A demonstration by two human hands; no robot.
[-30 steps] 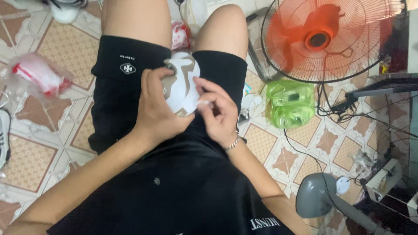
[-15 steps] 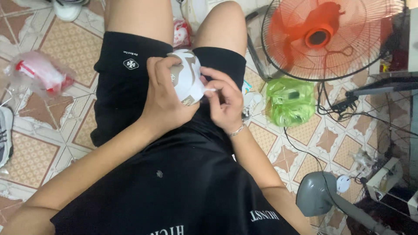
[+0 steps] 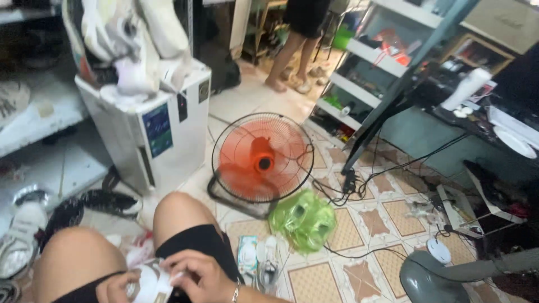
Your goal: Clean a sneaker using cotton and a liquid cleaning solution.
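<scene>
Low in the frame, left of centre: one small white piece with brownish patches [image 3: 150, 284], held over the lap between the two bare knees. Cupped from the left by the left hand [image 3: 115, 287], fingers curled around its edge and pressed against it. Covered from the right and above by the right hand [image 3: 196, 276], fingers [image 3: 175, 262] bent and pinching the piece's upper right rim, with a thin bracelet at the wrist. Both hands touching the piece, so neither nearer; piece directly between the two sets of fingers. Long axis hard to tell, too much hidden by the hands and the frame's lower edge.

Just right of the knees, on the tiled floor [image 3: 387, 216]: one small flat packet [image 3: 247, 253]. Further right, one crumpled green plastic bag [image 3: 303, 219]. Above it, near the middle of the frame, one orange floor fan [image 3: 259, 160] in a wire cage. Left of the fan, one white boxy appliance [image 3: 151, 129] piled with pale shoes. At the left edge, a dark sneaker [image 3: 109, 203] on the floor. Top centre, another person's bare legs [image 3: 292, 56], well apart. Lower right, one grey lamp base [image 3: 432, 278] and trailing black cables.
</scene>
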